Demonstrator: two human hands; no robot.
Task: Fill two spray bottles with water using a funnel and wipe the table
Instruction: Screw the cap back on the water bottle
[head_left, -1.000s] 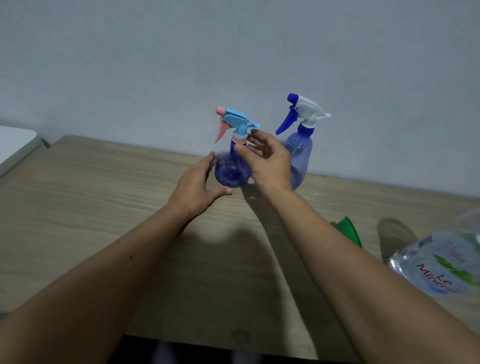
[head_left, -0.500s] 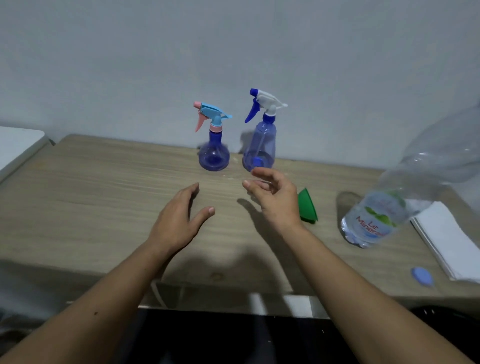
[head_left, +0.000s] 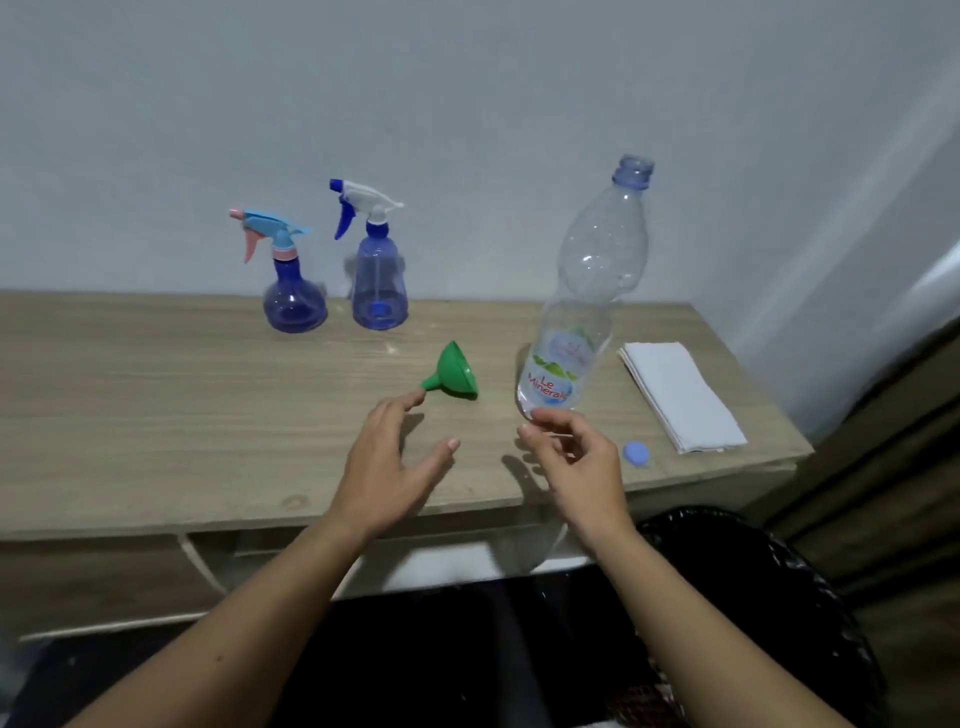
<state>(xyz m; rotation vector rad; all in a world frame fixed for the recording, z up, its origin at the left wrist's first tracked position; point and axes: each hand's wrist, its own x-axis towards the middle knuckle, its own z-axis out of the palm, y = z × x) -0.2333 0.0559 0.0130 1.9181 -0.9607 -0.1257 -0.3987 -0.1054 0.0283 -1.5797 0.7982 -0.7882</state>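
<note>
Left hand (head_left: 387, 467) fingers spread, index tip just beside the funnel (head_left: 454, 372) spout; right hand (head_left: 582, 462) fingers loosely curled, empty, near the counter (head_left: 156, 415) front edge.

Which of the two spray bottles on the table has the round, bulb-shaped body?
The left spray bottle, with the light-blue head and pink trigger. Its neighbour, the right spray bottle with the white head and dark-blue trigger, is taller and cone-shaped.
</note>
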